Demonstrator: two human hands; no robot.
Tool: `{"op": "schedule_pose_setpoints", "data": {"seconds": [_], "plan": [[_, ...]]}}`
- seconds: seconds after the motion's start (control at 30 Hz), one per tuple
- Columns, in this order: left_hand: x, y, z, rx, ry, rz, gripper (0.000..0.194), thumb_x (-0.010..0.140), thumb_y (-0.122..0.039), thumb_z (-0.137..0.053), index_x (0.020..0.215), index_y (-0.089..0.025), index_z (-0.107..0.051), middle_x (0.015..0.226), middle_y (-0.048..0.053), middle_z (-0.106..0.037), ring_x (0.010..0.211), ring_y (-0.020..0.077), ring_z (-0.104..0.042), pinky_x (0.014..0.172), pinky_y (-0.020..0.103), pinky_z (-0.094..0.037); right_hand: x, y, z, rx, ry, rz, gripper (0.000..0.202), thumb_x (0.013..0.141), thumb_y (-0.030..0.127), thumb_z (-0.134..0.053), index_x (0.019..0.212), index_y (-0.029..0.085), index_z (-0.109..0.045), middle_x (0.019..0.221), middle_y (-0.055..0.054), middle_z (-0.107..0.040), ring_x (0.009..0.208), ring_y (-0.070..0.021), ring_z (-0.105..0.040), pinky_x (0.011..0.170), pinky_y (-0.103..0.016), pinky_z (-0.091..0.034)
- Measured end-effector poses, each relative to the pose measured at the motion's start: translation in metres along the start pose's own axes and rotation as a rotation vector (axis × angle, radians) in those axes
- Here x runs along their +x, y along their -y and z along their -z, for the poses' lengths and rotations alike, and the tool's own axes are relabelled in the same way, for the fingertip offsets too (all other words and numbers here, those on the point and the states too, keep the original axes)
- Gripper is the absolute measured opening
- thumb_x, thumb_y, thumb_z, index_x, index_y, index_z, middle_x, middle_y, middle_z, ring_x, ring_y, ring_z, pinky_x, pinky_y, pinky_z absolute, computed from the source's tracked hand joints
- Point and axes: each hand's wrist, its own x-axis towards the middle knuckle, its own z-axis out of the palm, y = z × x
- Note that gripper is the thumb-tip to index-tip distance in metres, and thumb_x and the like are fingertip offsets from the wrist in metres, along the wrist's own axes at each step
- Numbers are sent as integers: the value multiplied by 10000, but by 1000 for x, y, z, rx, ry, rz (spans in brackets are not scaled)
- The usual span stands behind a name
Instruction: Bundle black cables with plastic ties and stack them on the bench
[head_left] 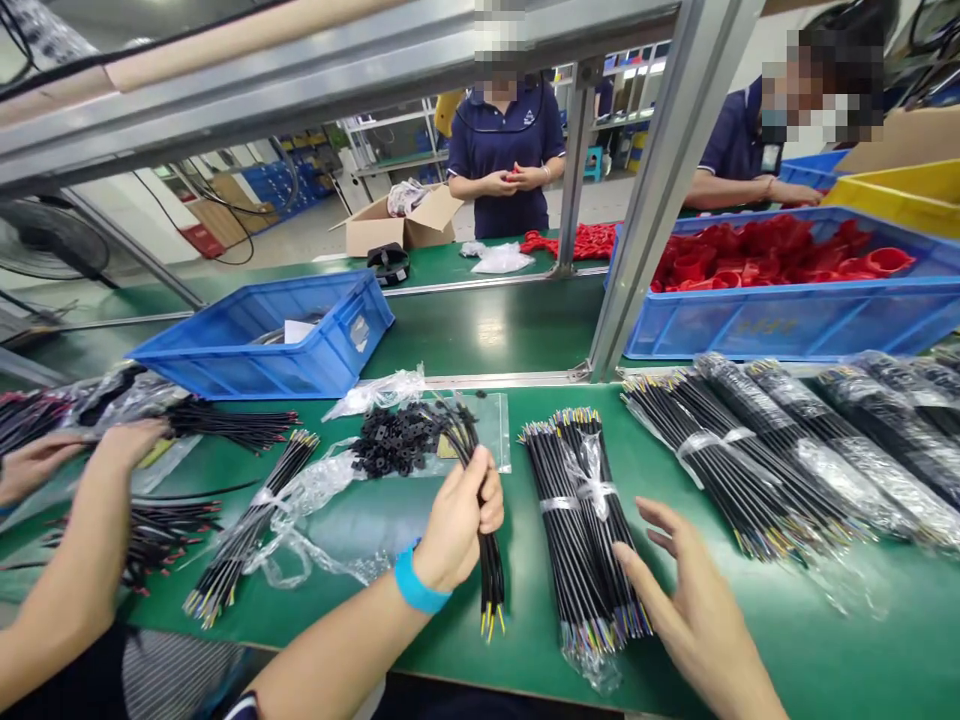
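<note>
My left hand (459, 520), with a blue band at the wrist, is wrapped round a small bunch of black cables (491, 575). Yellow wire tips stick out at the lower end of the bunch. My right hand (679, 590) holds nothing; its fingers are spread beside the tied black cable bundles (574, 540) lying on the green table. Whether the thumb touches the nearer bundle I cannot tell. Clear plastic ties bind these bundles, and their ends show coloured wires. Small black plastic pieces (394, 440) lie heaped on a clear bag behind my left hand.
Another tied cable bundle (255, 530) lies to the left, near a co-worker's arms (90, 530). More bundles (739, 465) and wrapped rolls (825, 440) lie right. Behind stand a blue bin (300, 365), a bin of red parts (765, 320) and a metal post (652, 190). Two people work opposite.
</note>
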Motion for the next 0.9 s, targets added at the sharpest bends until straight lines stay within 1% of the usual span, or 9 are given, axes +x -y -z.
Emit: {"op": "schedule_pose_setpoints", "data": {"seconds": [0.07, 0.13, 0.2, 0.27, 0.33, 0.5, 0.63, 0.77, 0.9], "plan": [[3, 11, -5, 16, -33, 174, 687, 527, -608, -984, 871, -185, -566, 654, -81, -499, 497, 44, -375, 424, 168, -234, 18, -4, -6, 23, 130, -14, 547, 998, 576, -561, 1436, 252, -510, 1354, -139, -662, 1153, -313, -704, 942, -490, -618], [7, 29, -5, 44, -55, 271, 666, 508, -478, -998, 957, -169, -617, 743, -42, -580, 578, 78, -481, 462, 188, -324, 32, -7, -12, 26, 230, -28, 641, 960, 590, -586, 1490, 251, -468, 1423, -151, -625, 1272, -345, -648, 1036, -548, -574], [9, 45, -4, 69, -45, 286, 580, 567, -369, -951, 1014, -155, -651, 862, 1, -638, 698, 114, -569, 564, 227, -438, 42, -10, -15, 56, 294, -74, 744, 903, 579, -630, 1537, 251, -419, 1472, -163, -589, 1283, -363, -638, 1030, -568, -571], [8, 55, -4, 84, -12, 261, 497, 624, -310, -896, 1036, -152, -669, 955, 27, -670, 812, 139, -603, 700, 261, -491, 47, -18, -14, 136, 325, -170, 838, 845, 569, -671, 1564, 258, -373, 1485, -177, -576, 1211, -362, -674, 944, -550, -606], [7, 59, -6, 78, 32, 238, 493, 663, -296, -863, 1100, -160, -679, 1025, 41, -699, 904, 163, -613, 817, 288, -494, 49, -28, -11, 264, 307, -284, 885, 811, 579, -697, 1561, 261, -349, 1477, -191, -583, 1182, -353, -686, 925, -533, -608], [10, 61, -15, 23, 129, 180, 528, 717, -264, -817, 1221, -183, -684, 1247, 80, -719, 1207, 250, -601, 1107, 370, -406, 49, -48, -5, 578, 249, -475, 831, 793, 600, -757, 1481, 267, -431, 1442, -195, -620, 1332, -337, -610, 1122, -536, -491], [24, 70, -30, 13, 159, 181, 497, 698, -190, -757, 1189, -180, -683, 1210, 83, -728, 1208, 272, -602, 1143, 411, -386, 51, -42, -4, 742, 216, -608, 798, 710, 523, -837, 1411, 273, -549, 1398, -152, -671, 1362, -334, -588, 1157, -498, -463], [34, 74, -40, 0, 161, 179, 469, 643, -161, -723, 1108, -180, -670, 1193, 84, -723, 1177, 275, -608, 1151, 431, -386, 54, -43, 0, 851, 135, -799, 782, 594, 413, -869, 1327, 257, -649, 1303, -103, -736, 1262, -335, -655, 1157, -472, -463], [31, 65, -33, 29, 206, 179, 527, 650, -216, -776, 1164, -176, -667, 1228, 93, -708, 1199, 290, -605, 1180, 454, -370, 51, -52, 8, 992, 94, -850, 695, 591, 342, -823, 1268, 256, -690, 1190, -83, -777, 1056, -320, -737, 970, -447, -588]]}}
